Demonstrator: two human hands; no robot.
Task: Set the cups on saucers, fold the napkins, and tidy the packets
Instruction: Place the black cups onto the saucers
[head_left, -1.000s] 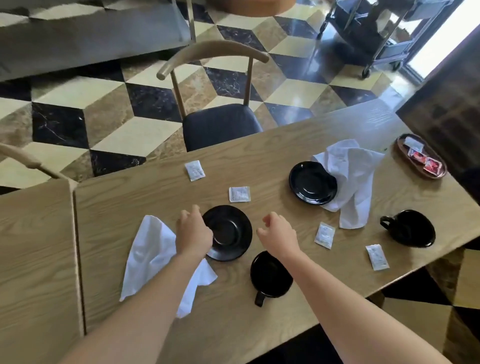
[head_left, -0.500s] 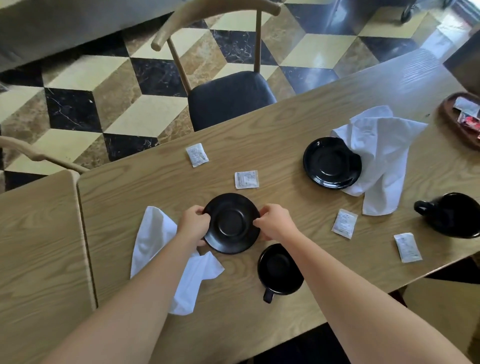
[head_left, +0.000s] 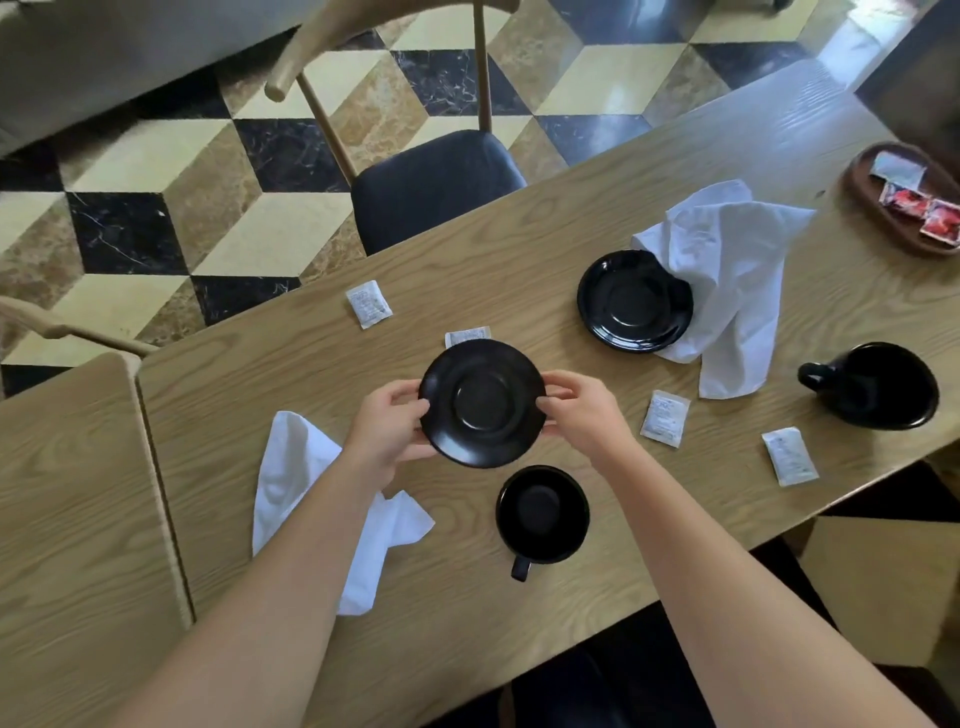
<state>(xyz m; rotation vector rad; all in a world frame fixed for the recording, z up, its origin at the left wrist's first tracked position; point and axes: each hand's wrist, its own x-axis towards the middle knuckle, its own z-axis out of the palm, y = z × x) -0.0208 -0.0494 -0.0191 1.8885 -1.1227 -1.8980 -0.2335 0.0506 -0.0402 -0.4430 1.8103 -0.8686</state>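
Head camera looked down on the wooden table (head_left: 519, 280), and I saw both hands gripping one black saucer (head_left: 482, 403) by its opposite edges. My left hand (head_left: 387, 431) curled its fingers round the saucer's left rim, thumb on top; my right hand (head_left: 582, 413) pinched the right rim the same way. The saucer appeared raised a little off the tabletop, its far edge covering part of a white sugar packet (head_left: 467, 336).

Just below the saucer stood a black cup (head_left: 542, 513), upright, its handle pointing toward me. A crumpled white napkin (head_left: 306, 499) lay under my left forearm, near the table's left end. A second black saucer (head_left: 635, 300) sat farther right, its right rim tucked under another loose white napkin (head_left: 727, 275). A second black cup (head_left: 878, 385) stood near the right edge, handle to the left.

Three more white packets lay apart on the wood: one toward the far edge (head_left: 368, 303), one just right of my right hand (head_left: 665, 418), one near the front edge (head_left: 789, 456). An oval wooden tray (head_left: 867, 192) at the far right held white and red packets. A black-seated chair (head_left: 436, 182) stood at the table's far side.
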